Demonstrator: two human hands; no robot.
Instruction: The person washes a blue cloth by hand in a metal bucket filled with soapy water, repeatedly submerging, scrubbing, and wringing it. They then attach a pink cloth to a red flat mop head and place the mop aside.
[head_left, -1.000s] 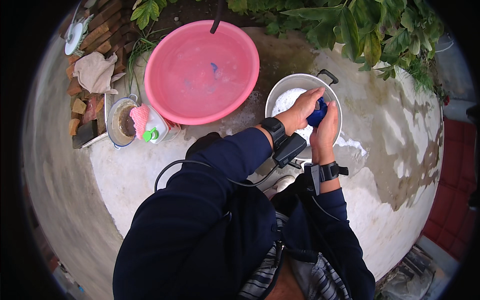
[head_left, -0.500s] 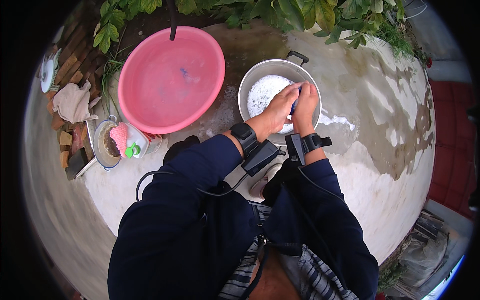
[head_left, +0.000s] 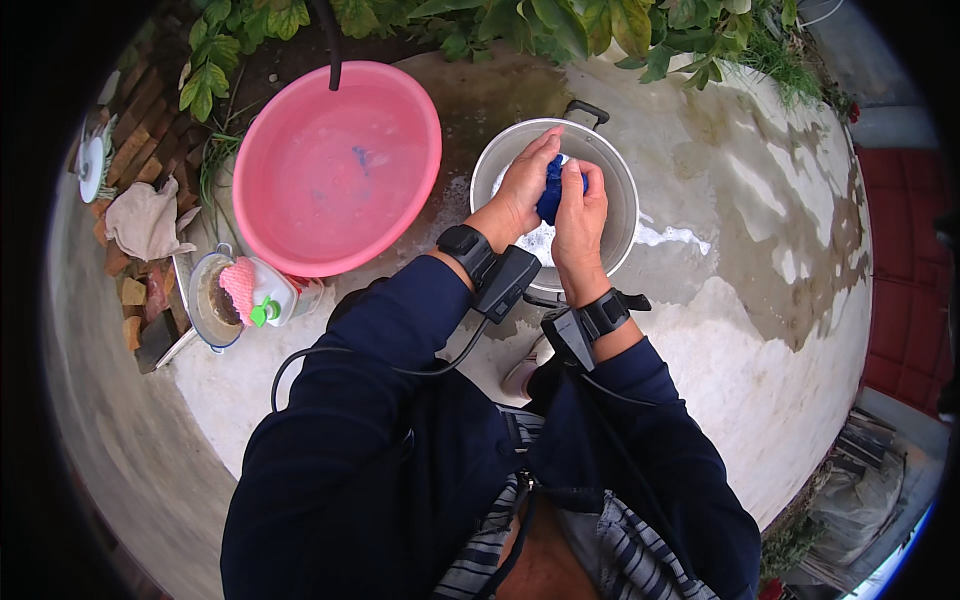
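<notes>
Wet concrete ground (head_left: pixel 760 330) is lying under everything. Left hand (head_left: pixel 525 180) and right hand (head_left: pixel 580 215) are pressing together around a small blue cloth (head_left: pixel 550 195), squeezing it over the metal pot (head_left: pixel 615 165) of soapy water. Beside it a pink basin (head_left: pixel 400 215) is standing. Soapy water could be splashing out, making the ground slippery

Metal pot (head_left: pixel 610 165) sits on concrete slab (head_left: pixel 760 330), directly ahead of person. Both hands over pot: left hand (head_left: pixel 527 180) & right hand (head_left: pixel 581 215) w/ wadded cloth (head_left: pixel 551 190) between them. Plastic basin (head_left: pixel 335 165) left of pot, near it. Small bowl (head_left: pixel 205 305) w/ bottle (head_left: pixel 275 298) further left, nearer person. Plants (head_left: pixel 560 25) behind pot.
</notes>
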